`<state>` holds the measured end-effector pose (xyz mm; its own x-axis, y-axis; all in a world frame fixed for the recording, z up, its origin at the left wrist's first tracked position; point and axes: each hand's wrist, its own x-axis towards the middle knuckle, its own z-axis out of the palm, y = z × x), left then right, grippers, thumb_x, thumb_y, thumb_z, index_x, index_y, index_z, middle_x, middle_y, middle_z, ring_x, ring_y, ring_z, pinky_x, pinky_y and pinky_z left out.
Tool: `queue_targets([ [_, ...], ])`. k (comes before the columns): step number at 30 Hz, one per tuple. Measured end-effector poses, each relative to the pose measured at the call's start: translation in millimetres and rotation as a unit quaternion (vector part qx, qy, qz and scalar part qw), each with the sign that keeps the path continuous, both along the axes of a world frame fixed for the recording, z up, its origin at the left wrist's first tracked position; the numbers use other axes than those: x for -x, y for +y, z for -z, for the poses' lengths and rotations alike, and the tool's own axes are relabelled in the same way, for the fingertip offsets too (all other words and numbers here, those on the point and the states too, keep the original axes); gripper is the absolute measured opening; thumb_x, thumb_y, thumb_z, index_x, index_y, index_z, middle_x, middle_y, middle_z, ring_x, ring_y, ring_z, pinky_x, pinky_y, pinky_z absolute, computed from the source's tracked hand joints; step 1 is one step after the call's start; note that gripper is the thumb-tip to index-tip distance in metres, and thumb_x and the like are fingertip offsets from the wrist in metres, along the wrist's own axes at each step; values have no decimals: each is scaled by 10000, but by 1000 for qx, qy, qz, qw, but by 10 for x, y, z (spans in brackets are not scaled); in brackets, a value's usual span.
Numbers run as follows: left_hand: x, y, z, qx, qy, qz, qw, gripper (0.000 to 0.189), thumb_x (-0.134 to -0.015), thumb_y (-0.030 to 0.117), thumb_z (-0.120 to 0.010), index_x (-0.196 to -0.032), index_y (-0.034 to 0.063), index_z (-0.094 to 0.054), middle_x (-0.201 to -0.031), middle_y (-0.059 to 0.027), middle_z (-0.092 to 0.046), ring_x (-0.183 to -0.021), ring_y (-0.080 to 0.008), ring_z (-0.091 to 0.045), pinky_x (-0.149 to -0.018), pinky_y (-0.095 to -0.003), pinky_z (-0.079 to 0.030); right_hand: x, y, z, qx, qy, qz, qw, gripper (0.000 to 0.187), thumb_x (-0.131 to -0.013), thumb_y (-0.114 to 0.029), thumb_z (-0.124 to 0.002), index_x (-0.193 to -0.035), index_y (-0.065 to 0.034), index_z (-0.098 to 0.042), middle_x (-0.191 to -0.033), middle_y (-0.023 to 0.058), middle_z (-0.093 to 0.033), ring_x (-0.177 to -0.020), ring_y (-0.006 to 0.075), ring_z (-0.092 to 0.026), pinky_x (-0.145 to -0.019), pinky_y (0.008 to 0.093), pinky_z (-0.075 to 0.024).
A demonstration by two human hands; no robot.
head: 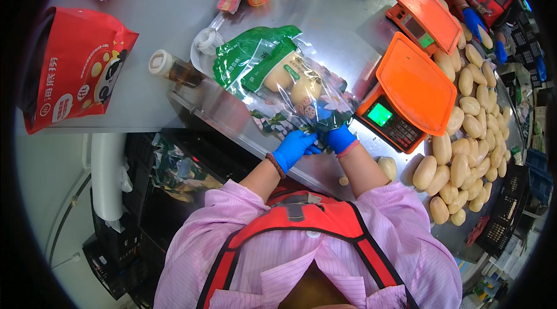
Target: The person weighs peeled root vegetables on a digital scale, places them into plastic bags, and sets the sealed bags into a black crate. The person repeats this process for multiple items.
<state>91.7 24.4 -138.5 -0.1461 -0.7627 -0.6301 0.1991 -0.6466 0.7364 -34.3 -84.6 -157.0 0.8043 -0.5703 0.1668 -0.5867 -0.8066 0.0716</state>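
A clear plastic packaging bag [283, 95] with a green top and printed flowers lies on the steel table in front of me. My left hand [293, 151], in a blue glove, pinches the edge of its near end. The gloved right hand [341, 138] reaches into that end, and blue fingers show through the film. Its fingertips are partly hidden, so their grip is unclear. Pale rounded shapes appear at the middle of the bag; whether these are contents or print I cannot tell. More green-topped bags [233, 58] lie beneath it.
Right of the bag stand an orange weighing scale [415, 85] with a lit display and a second scale [428, 15]. Beyond them is a heap of peeled lotus root sections [472, 126]. A co-worker's gloved hand [474, 21] holds one. Leftward are a bottle [176, 69] and a red bag [82, 67].
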Motion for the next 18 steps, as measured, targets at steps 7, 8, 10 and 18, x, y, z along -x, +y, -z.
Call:
queue_targets([
  [7,-97,-196,-231,27,57,52,997,317,-985,309,-547,-978,13,-659,-926,-111,-707,-803,-206,-691,-717,-311,-530,58,-152,-133,-240,-167,44,955,303,-871,-225,-619,-1150,-115,-669,-1088,109,-683,-968,298,-646,-843,421,-505],
  [8,-122,-234,-245,38,96,29,994,303,-988,295,-534,-1002,19,-658,-953,-111,-706,-823,-204,-686,-726,-316,-529,98,-156,-197,-277,-197,49,939,303,-873,-220,-624,-1153,-113,-670,-1090,110,-687,-960,294,-652,-837,418,-510],
  [10,-271,-394,-196,81,237,-45,967,282,-992,269,-515,-1079,37,-650,-1008,-108,-697,-882,-208,-667,-745,-326,-527,141,-141,-591,-333,-298,59,893,303,-876,-211,-634,-1159,-108,-672,-1093,111,-694,-946,288,-662,-825,414,-519],
  [18,-535,-331,-1653,175,399,-247,865,385,-979,343,-536,-1220,52,-607,-996,-113,-667,-871,-231,-619,-768,-343,-512,605,91,-1806,-262,-595,86,755,730,-806,-108,-774,-1447,-73,-426,-1454,153,-483,-1272,286,-532,-1021,402,-451],
])
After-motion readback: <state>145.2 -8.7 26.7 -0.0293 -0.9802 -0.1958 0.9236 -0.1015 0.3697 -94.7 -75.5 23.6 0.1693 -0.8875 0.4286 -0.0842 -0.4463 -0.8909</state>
